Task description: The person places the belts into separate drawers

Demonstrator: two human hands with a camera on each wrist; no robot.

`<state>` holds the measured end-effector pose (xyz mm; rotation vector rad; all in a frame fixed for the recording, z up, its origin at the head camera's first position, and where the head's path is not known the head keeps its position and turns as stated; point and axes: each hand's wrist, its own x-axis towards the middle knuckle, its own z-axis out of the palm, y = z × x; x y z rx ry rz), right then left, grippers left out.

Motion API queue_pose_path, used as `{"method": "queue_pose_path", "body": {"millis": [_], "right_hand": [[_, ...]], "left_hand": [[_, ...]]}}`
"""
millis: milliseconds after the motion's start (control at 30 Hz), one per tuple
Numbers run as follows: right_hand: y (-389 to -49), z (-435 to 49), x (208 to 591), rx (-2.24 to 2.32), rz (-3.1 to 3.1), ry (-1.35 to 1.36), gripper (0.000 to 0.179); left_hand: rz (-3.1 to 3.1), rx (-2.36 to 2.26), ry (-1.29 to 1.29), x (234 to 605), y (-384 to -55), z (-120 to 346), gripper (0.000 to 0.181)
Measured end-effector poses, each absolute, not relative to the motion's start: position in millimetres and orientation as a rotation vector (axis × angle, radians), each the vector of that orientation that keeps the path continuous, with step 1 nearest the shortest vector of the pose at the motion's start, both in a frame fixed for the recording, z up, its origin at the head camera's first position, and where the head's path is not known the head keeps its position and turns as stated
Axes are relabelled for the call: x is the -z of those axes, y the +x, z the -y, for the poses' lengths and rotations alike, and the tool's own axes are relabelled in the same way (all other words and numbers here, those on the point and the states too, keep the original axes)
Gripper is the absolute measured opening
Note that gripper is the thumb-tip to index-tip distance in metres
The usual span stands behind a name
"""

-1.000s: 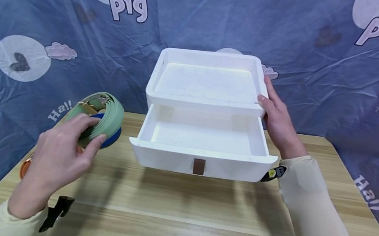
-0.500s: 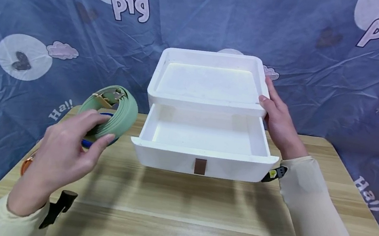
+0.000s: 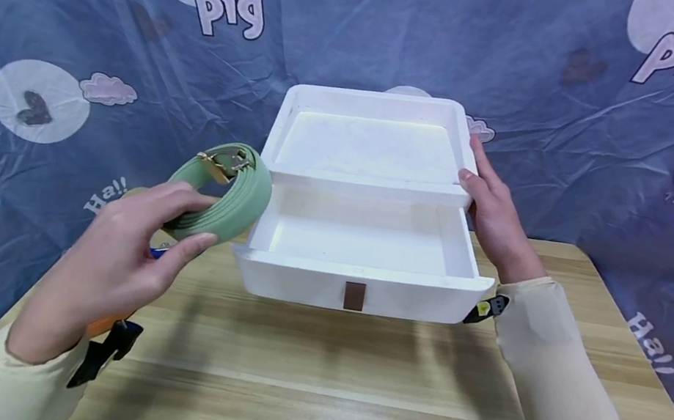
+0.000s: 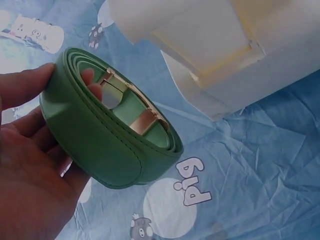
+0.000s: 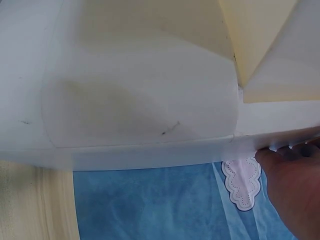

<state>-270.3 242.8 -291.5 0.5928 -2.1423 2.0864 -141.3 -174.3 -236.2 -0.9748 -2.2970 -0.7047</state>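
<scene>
In the head view, my left hand (image 3: pixel 117 262) pinches a coiled green belt (image 3: pixel 250 199) between thumb and fingers, held up at the left corner of a white drawer box (image 3: pixel 367 187). Gold-toned buckle parts show inside the coil in the left wrist view, where the fingers (image 4: pixel 30 85) hook into one end of the belt (image 4: pixel 100 130). The box's drawer (image 3: pixel 292 280) is pulled out toward me, its inside bare, with a brown tab (image 3: pixel 354 296) on the front. My right hand (image 3: pixel 498 222) grips the box's right side, thumb over the top rim.
Partly hidden behind my left hand lie a blue item (image 3: pixel 157 252) and an orange item (image 3: pixel 103 325) on the wooden table (image 3: pixel 308 383). A blue printed cloth (image 3: pixel 369 15) hangs behind and at both sides.
My left hand has carried the green belt rightward and up, from over the blue item to the box's left edge. The right hand and the box keep their place.
</scene>
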Motion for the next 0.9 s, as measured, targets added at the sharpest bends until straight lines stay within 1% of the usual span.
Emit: {"method": "queue_pose_path", "body": {"millis": [267, 500, 667, 900], "right_hand": [[-269, -243, 290, -2.079, 2.153, 0.594, 0.061], [-270, -243, 291, -2.096, 2.149, 0.589, 0.061], [-269, -244, 291, -2.102, 2.155, 0.574, 0.060], [-270, -241, 291, -2.114, 2.153, 0.601, 0.060]], "left_hand": [[2.268, 0.750, -1.109, 233, -149, 171, 0.031], [2.275, 0.807, -1.187, 231, -152, 165, 0.035], [2.286, 0.834, -1.207, 230, -155, 157, 0.039], [2.308, 0.823, -1.222, 228, -158, 153, 0.036]]}}
